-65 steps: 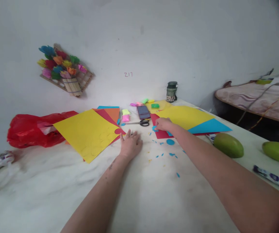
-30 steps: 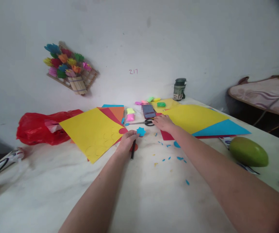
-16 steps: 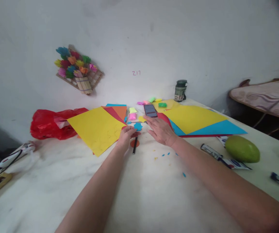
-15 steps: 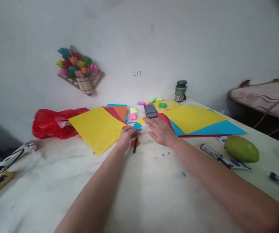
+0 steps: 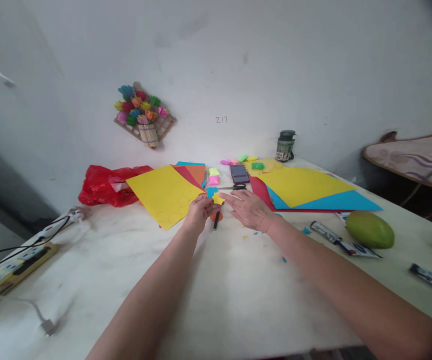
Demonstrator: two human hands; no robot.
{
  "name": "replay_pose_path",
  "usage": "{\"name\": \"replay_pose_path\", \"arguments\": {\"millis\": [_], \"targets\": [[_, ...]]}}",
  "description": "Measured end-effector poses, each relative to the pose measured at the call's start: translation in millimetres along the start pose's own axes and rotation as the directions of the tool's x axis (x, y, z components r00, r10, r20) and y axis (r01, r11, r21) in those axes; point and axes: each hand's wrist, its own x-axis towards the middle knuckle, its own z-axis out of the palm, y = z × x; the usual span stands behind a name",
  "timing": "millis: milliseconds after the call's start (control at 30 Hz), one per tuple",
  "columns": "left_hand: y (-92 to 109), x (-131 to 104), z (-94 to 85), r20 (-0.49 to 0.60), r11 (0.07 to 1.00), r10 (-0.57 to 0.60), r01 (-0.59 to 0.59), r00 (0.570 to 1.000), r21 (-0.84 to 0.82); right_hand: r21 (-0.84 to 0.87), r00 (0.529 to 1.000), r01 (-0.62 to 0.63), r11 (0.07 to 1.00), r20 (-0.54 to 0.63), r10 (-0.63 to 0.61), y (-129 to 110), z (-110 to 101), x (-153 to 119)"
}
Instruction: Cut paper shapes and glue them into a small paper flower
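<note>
Tabletop (image 5: 208, 300): spreading underneath everything, reading the clock from between the left hand (image 5: 199, 214) and the right hand (image 5: 248, 207). Judging progress: leaving the yellow sheet (image 5: 163, 190) at nine o'clock and the second yellow sheet (image 5: 306, 185) at three looking mostly whole; showing cutting as apparently finished on two small shapes. Holding the right hand spread at three, fingers apart; touching the nearer shape or just clearing it, impossible to tell. Pinching the yellow cutout (image 5: 218, 199) in the left hand, near the clock's centre, overlapping the blue cutout (image 5: 211, 192) toward eleven; gripping both or only one, unclear. Resting scissors (image 5: 240, 186) at one, apart from both hands.

Turning to materials: seeing flat, straight-edged sheets; a crinkled, glossy red bag (image 5: 105, 185) farther out at nine; thin cutouts with notched or wavy edges; a slim dark stick (image 5: 216, 221) at six, overlapping a rounded orange disc (image 5: 221, 216); finally, at five, a tiny leaf-shaped blue scrap (image 5: 284, 260).
</note>
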Motion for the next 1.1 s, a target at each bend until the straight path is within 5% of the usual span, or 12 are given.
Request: {"name": "replay_pose_path", "arguments": {"millis": [467, 567, 600, 667, 733, 800, 867, 933, 1100], "targets": [[-5, 1, -15.5, 0.034, 0.996, 0.079, -0.080, 0.996, 0.040, 0.046, 0.999, 0.039, 0.998, -0.002, -0.039, -10, 5, 10], [-7, 1, -17.0, 0.055, 0.996, 0.089, -0.090, 0.995, 0.015, 0.168, 0.982, -0.146, 0.975, -0.098, 0.164, -7, 5, 15], [-8, 1, -17.6, 0.061, 0.997, 0.081, -0.081, 0.995, 0.009, 0.242, 0.945, -0.261, 0.935, -0.133, 0.298, -5, 6, 17], [-9, 0, -18.9, 0.082, 0.998, 0.055, -0.056, 0.995, 0.009, 0.455, 0.799, -0.484, 0.747, -0.117, 0.589, -2, 12, 20], [-10, -1, -20.2, 0.113, 0.999, 0.029, -0.032, 0.993, 0.025, 0.692, 0.657, -0.586, 0.422, 0.101, 0.747, -1, 22, 23], [-10, -1, -21.1, 0.142, 0.998, 0.002, -0.010, 0.990, 0.057, 0.812, 0.578, -0.579, 0.076, 0.343, 0.741, -3, 31, 24], [-10, -1, -21.5, 0.150, 0.995, -0.023, 0.007, 0.988, 0.103, 0.842, 0.580, -0.518, -0.147, 0.472, 0.664, -8, 38, 23], [-11, -1, -21.1, 0.142, 0.989, -0.038, 0.017, 0.989, 0.145, 0.849, 0.617, -0.457, -0.267, 0.518, 0.593, -13, 41, 22], [-15, 0, -18.8, 0.133, 0.973, -0.055, 0.024, 0.990, 0.228, 0.869, 0.620, -0.410, -0.278, 0.489, 0.614, -19, 38, 21]]}}
